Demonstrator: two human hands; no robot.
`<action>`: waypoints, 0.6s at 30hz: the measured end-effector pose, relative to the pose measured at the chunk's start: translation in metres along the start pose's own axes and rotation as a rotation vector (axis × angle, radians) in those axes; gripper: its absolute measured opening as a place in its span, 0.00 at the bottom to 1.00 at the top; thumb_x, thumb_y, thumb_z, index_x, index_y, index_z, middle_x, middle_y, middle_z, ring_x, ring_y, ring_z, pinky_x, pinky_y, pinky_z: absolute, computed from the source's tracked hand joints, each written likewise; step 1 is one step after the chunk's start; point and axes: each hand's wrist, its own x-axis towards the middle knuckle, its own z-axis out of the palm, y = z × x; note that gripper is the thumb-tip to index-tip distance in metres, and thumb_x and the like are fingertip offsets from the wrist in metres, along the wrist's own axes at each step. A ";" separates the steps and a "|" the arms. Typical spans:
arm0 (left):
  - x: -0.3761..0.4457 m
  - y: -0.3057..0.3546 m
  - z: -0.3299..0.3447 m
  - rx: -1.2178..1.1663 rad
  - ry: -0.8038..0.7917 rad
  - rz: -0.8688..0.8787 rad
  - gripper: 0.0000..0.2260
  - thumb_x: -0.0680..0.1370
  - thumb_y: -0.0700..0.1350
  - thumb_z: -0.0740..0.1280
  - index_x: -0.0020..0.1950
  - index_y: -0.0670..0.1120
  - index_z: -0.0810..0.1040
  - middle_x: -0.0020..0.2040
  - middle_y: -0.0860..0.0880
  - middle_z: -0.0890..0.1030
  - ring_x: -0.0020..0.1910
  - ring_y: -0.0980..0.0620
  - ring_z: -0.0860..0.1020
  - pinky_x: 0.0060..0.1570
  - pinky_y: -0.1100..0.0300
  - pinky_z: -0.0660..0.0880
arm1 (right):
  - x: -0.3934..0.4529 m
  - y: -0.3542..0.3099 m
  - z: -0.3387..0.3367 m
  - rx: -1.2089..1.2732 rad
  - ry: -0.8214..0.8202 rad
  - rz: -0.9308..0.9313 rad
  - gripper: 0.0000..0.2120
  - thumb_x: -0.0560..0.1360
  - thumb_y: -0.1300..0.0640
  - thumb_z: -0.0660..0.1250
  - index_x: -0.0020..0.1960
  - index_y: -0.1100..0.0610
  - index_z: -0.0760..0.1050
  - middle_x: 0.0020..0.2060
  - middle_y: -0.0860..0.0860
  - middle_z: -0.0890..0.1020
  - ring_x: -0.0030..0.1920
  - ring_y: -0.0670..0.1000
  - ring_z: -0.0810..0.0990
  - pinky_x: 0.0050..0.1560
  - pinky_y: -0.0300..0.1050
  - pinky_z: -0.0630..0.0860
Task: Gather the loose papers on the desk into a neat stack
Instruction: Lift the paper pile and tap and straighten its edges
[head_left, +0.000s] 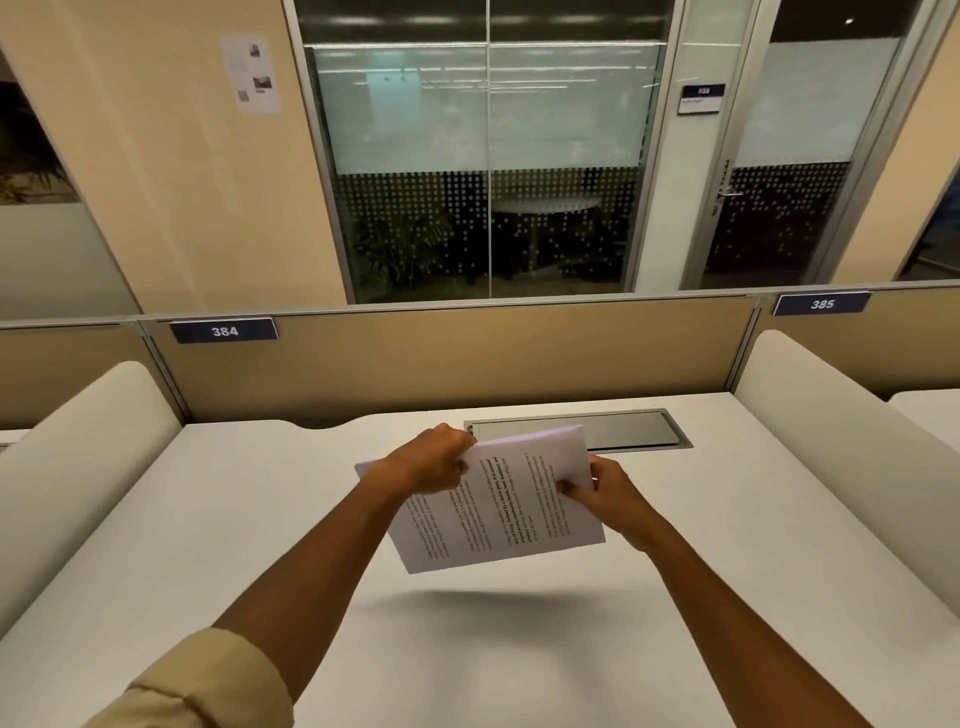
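Note:
A bundle of white printed papers (498, 509) hangs in the air above the white desk (208, 519), casting a shadow below it. The sheets are fanned slightly, their edges not aligned. My left hand (431, 460) grips the bundle's upper left edge, fingers curled over the top. My right hand (605, 493) holds the right edge, thumb pressed on the printed face. No other loose sheet shows on the desk.
A grey cable hatch (623, 428) is set into the desk just behind the papers. White padded side dividers (78, 452) (831, 431) flank the desk. A tan partition (441, 358) labelled 384 closes the back.

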 end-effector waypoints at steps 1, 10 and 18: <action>0.001 0.001 0.000 -0.008 -0.001 0.004 0.09 0.77 0.40 0.63 0.56 0.45 0.78 0.56 0.44 0.81 0.50 0.45 0.82 0.47 0.55 0.81 | -0.001 -0.002 0.002 -0.004 0.003 -0.002 0.06 0.76 0.57 0.68 0.53 0.53 0.78 0.46 0.50 0.84 0.46 0.50 0.84 0.40 0.39 0.80; -0.008 -0.033 0.005 -0.226 0.079 -0.177 0.12 0.72 0.53 0.73 0.40 0.46 0.76 0.42 0.48 0.81 0.38 0.50 0.81 0.39 0.58 0.79 | -0.012 0.016 -0.005 0.050 0.116 0.042 0.04 0.78 0.56 0.65 0.52 0.51 0.76 0.47 0.51 0.84 0.44 0.53 0.84 0.41 0.43 0.80; -0.046 -0.062 0.045 -1.049 0.196 -0.289 0.12 0.73 0.43 0.74 0.52 0.38 0.81 0.47 0.43 0.86 0.47 0.43 0.84 0.47 0.53 0.81 | -0.022 0.043 -0.007 0.161 0.212 0.119 0.08 0.77 0.57 0.66 0.56 0.54 0.75 0.48 0.54 0.85 0.46 0.58 0.84 0.48 0.58 0.82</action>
